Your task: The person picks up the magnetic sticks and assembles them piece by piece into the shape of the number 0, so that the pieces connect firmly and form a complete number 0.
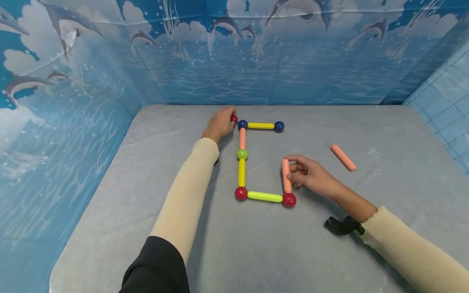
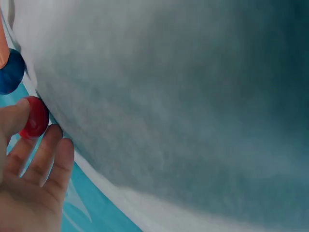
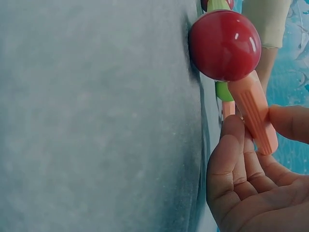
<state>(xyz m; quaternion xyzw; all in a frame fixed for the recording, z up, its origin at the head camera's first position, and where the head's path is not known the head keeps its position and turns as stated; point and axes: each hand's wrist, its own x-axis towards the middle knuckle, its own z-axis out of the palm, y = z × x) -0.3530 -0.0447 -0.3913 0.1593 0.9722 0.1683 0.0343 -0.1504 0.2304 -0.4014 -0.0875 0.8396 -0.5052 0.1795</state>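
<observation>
At the table's far side my left hand [image 1: 221, 123] pinches a small red ball [image 2: 35, 117] between thumb and fingers, just left of a dark blue ball [image 1: 242, 125]. My right hand [image 1: 311, 175] holds a salmon-coloured rod [image 1: 286, 176] between thumb and fingers; its near end meets a red ball [image 1: 289, 200]. From that ball a lime rod [image 1: 265, 197] runs left to another red ball [image 1: 241, 193]. A yellow rod [image 1: 242, 173], a green ball [image 1: 242, 154] and a salmon rod [image 1: 242, 139] continue up to the blue ball. There a yellow rod [image 1: 261, 125] leads right to a second blue ball [image 1: 279, 126].
A loose salmon rod [image 1: 343, 157] lies on the grey-covered table [image 1: 384, 187], right of my right hand. Dolphin-patterned blue sheeting [image 1: 234, 77] rises behind the far edge and along the left side. A black strap [image 1: 342, 226] sticks out at my right wrist.
</observation>
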